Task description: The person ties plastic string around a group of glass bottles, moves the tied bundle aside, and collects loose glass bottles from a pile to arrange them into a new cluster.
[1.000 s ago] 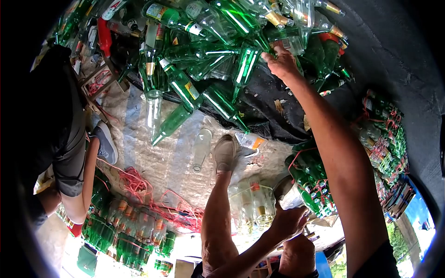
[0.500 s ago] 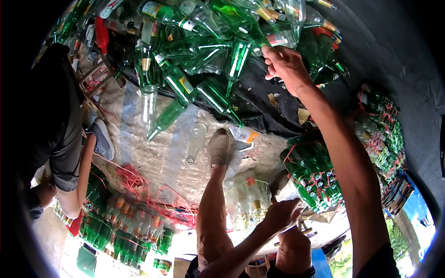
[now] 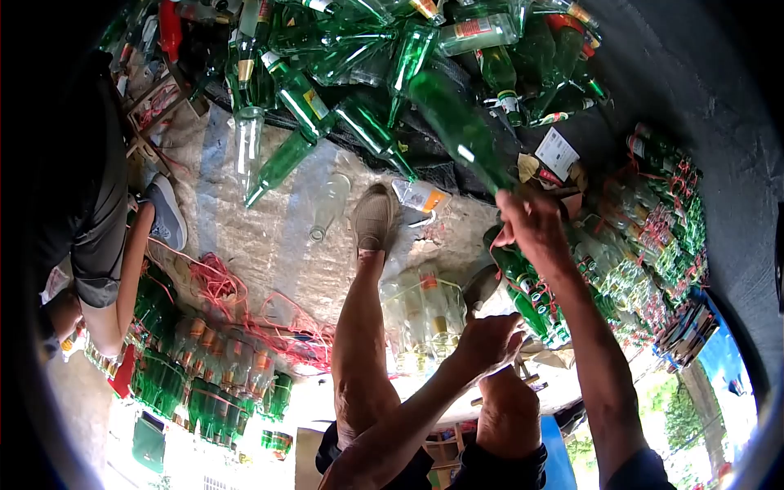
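A green glass bottle (image 3: 459, 126), slightly blurred, is held by its neck in my right hand (image 3: 535, 233). Its base points up and left, toward the heap of loose green bottles (image 3: 327, 41). Low in the view, my left hand (image 3: 490, 339) is closed above my knee; whatever its fingers hold, if anything, is hidden. Just left of that hand stands a bundle of clear bottles (image 3: 420, 306). Partly behind my right hand is a tied bundle of green bottles (image 3: 523, 286).
A clear bottle (image 3: 329, 208) lies on the floor by my shoe (image 3: 373, 216). Tangled pink twine (image 3: 216, 286) spreads at left, above bundled bottles (image 3: 216, 376). Another person's leg and shoe (image 3: 166, 214) are at far left. More tied bottles (image 3: 661, 220) stand at right.
My right hand has come down from the heap toward me, bringing the green bottle out by its neck. A white label now shows on the dark sheet. My left hand stays closed, slightly higher.
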`<action>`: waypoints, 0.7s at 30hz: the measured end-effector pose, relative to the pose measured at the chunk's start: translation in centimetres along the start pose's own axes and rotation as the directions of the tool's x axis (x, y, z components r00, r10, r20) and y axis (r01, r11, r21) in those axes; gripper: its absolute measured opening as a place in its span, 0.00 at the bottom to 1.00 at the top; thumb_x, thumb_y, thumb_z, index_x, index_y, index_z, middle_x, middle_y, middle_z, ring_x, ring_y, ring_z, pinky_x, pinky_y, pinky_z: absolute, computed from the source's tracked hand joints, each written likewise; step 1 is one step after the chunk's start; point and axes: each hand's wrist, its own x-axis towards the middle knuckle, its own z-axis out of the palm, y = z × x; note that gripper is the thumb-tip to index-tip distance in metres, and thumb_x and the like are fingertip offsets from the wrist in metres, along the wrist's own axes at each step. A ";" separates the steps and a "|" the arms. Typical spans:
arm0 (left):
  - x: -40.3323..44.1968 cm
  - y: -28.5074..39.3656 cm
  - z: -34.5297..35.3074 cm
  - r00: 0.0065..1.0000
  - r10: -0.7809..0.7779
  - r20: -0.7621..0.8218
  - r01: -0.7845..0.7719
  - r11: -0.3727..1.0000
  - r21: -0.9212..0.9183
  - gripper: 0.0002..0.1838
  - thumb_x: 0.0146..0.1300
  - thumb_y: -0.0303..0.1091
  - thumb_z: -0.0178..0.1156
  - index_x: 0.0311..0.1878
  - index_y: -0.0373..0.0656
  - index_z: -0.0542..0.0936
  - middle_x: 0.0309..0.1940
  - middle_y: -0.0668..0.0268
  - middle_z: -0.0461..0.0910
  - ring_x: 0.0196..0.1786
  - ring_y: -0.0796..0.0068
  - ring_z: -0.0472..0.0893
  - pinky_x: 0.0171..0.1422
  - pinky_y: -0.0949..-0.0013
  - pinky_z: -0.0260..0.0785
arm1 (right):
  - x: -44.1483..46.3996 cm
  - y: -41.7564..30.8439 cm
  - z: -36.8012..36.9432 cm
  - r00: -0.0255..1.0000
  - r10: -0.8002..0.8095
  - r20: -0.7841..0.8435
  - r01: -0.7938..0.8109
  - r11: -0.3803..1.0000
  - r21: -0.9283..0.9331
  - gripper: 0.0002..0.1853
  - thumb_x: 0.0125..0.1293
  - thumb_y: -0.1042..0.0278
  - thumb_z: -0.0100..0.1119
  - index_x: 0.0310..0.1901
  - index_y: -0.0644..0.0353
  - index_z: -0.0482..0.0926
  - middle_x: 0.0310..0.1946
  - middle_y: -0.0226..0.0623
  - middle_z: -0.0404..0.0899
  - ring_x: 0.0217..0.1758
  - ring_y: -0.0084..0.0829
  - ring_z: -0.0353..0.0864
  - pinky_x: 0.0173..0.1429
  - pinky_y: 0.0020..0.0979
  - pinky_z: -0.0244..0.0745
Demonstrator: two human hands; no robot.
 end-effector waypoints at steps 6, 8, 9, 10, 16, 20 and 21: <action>-0.5 -0.7 1.2 0.999 -0.008 0.035 0.006 0.998 0.064 0.12 0.67 0.37 0.64 0.48 0.42 0.80 0.31 0.51 0.84 0.36 0.46 0.86 0.42 0.47 0.79 | -5.4 3.7 3.4 0.988 0.091 0.123 -0.069 0.982 -0.174 0.11 0.65 0.70 0.66 0.47 0.57 0.80 0.28 0.44 0.76 0.23 0.38 0.83 0.20 0.38 0.80; -0.6 -1.7 2.7 1.000 0.027 0.016 -0.028 0.994 0.110 0.13 0.68 0.40 0.64 0.48 0.42 0.79 0.30 0.54 0.84 0.36 0.51 0.87 0.41 0.49 0.78 | -6.5 4.2 4.4 0.987 -0.097 0.130 0.144 0.896 -0.420 0.09 0.64 0.71 0.65 0.46 0.53 0.81 0.28 0.42 0.77 0.25 0.41 0.84 0.22 0.41 0.78; -0.6 -1.5 2.6 1.000 0.012 0.029 -0.015 0.992 0.122 0.13 0.68 0.40 0.64 0.47 0.42 0.79 0.30 0.55 0.85 0.36 0.51 0.87 0.41 0.50 0.78 | -6.8 6.7 5.5 0.951 -0.275 0.141 0.307 0.783 -0.541 0.08 0.66 0.71 0.61 0.46 0.53 0.80 0.27 0.43 0.77 0.23 0.45 0.85 0.23 0.44 0.77; -0.6 -1.2 2.4 0.999 -0.004 0.042 -0.002 0.991 0.134 0.12 0.67 0.40 0.64 0.47 0.42 0.80 0.30 0.56 0.85 0.36 0.52 0.87 0.41 0.50 0.78 | -6.8 7.4 6.1 0.943 -0.277 0.186 0.333 0.744 -0.579 0.05 0.67 0.67 0.61 0.43 0.53 0.81 0.26 0.44 0.77 0.23 0.46 0.85 0.24 0.45 0.77; -1.3 -2.4 3.4 1.000 0.023 0.008 -0.023 0.988 0.150 0.13 0.63 0.37 0.68 0.46 0.42 0.82 0.31 0.55 0.85 0.35 0.50 0.87 0.41 0.50 0.81 | -5.7 6.8 8.7 0.992 0.092 0.090 -0.038 0.877 -0.479 0.30 0.72 0.43 0.57 0.24 0.66 0.78 0.14 0.46 0.79 0.16 0.42 0.85 0.29 0.44 0.84; -0.9 -1.4 2.6 0.994 -0.042 0.104 0.024 0.985 0.173 0.14 0.63 0.37 0.69 0.47 0.39 0.82 0.32 0.51 0.86 0.35 0.46 0.87 0.41 0.48 0.81 | -4.3 3.9 9.2 0.823 0.542 0.172 -0.470 0.818 -0.331 0.31 0.70 0.39 0.58 0.26 0.65 0.83 0.15 0.42 0.82 0.18 0.36 0.87 0.25 0.37 0.86; -1.0 -1.5 2.6 0.995 -0.027 0.100 0.012 0.988 0.154 0.15 0.63 0.38 0.68 0.47 0.39 0.82 0.32 0.50 0.86 0.35 0.46 0.87 0.41 0.47 0.81 | -3.9 3.9 9.3 0.789 0.575 0.217 -0.500 0.806 -0.317 0.31 0.70 0.39 0.59 0.25 0.65 0.83 0.16 0.41 0.83 0.17 0.35 0.86 0.26 0.37 0.86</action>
